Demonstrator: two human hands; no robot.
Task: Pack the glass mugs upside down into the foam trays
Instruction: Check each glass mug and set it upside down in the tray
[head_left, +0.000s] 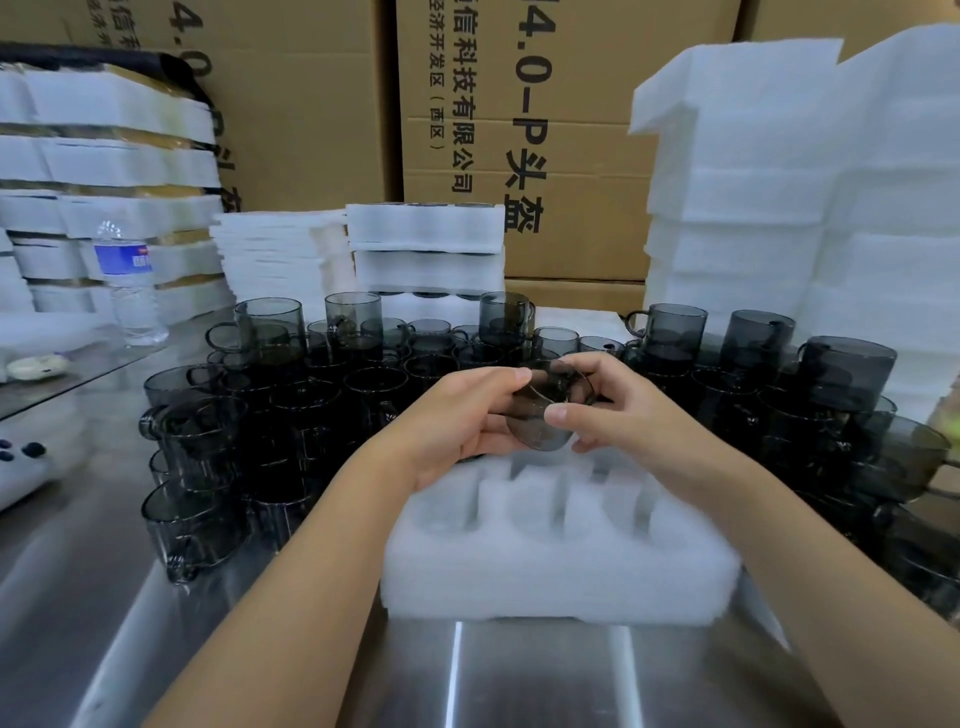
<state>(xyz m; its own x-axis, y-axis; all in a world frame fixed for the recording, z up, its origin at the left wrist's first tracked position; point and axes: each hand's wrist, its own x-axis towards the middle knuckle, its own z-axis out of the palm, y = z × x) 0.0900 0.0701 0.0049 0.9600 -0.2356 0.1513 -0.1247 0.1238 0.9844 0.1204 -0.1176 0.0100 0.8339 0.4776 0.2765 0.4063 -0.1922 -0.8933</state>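
We hold one smoky glass mug w/ both hands, just above the far edge of the foam tray. It's tipped on its side w/ a round end toward us. Our L hand curls round its left side, and our R hand pinches its right side, thumb in front. Tray sits near-centre on the steel table. The other mugs crowd left, far & right of it. Foam stacks stand far right, water bottle far left.
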